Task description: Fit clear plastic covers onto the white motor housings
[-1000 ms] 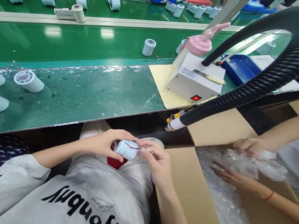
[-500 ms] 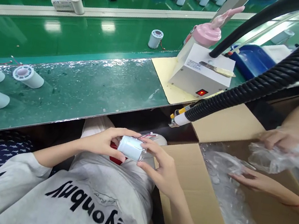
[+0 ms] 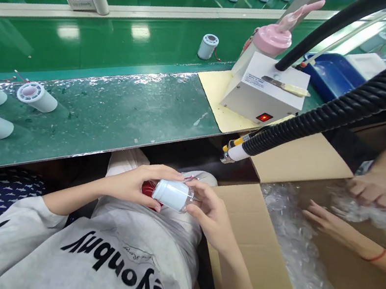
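Note:
Above my lap, a white cylindrical housing (image 3: 171, 194) lies on its side between my hands. My left hand (image 3: 136, 183) is wrapped round its left end, thumb below and fingers on top. At the other end is a clear part (image 3: 189, 200), and the fingers of my right hand (image 3: 214, 213) pinch there. Thin red wires (image 3: 190, 178) stick out behind the housing near my right fingers. Something red (image 3: 148, 188) shows behind my left hand, mostly hidden.
Several similar housings (image 3: 37, 97) lie at the bench's left; another (image 3: 207, 46) stands farther back. A grey box with a lit red switch (image 3: 265, 90) sits under a black ribbed hose (image 3: 332, 117). At right, a co-worker's hands (image 3: 375, 189) handle clear plastic in a cardboard box (image 3: 257, 245).
My right fingers have shifted right along the housing, and more of its clear end shows. The co-worker's hands have moved over the plastic.

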`<state>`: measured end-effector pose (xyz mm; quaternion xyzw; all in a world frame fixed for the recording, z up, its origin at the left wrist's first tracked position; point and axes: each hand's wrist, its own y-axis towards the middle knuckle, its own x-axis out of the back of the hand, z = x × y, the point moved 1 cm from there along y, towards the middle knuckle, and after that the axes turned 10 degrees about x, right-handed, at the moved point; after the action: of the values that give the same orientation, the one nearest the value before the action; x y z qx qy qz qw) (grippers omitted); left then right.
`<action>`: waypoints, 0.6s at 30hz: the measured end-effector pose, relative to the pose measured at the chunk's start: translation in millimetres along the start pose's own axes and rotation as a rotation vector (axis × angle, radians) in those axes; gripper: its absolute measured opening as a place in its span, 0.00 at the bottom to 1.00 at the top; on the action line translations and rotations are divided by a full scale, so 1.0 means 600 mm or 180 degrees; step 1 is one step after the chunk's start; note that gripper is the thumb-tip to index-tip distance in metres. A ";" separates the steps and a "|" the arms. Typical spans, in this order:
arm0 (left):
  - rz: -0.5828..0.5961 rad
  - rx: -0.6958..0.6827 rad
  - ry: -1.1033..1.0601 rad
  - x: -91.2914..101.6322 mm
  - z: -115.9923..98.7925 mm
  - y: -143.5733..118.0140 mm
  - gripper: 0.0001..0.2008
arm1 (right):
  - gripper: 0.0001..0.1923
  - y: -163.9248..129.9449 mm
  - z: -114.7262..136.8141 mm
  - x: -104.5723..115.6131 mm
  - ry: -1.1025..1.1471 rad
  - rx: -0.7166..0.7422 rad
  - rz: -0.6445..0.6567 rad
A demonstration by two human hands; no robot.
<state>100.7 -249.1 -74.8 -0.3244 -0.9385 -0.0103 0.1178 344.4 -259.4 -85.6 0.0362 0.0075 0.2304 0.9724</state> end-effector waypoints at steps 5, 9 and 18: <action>0.0009 -0.0239 0.0117 0.000 0.004 -0.002 0.37 | 0.22 0.003 -0.001 -0.005 0.0357 -0.0366 -0.0002; 0.0001 -0.0400 0.0167 0.000 0.009 -0.004 0.39 | 0.23 0.007 -0.005 -0.013 0.0711 -0.0588 -0.0074; 0.0063 -0.0567 0.0154 -0.001 0.010 -0.007 0.41 | 0.31 0.006 -0.019 -0.033 0.1367 -0.1245 -0.0079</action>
<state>97.3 -252.1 -80.5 -0.3425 -0.9275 -0.1004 0.1112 325.1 -264.3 -96.6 -0.2018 0.1691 0.2179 0.9398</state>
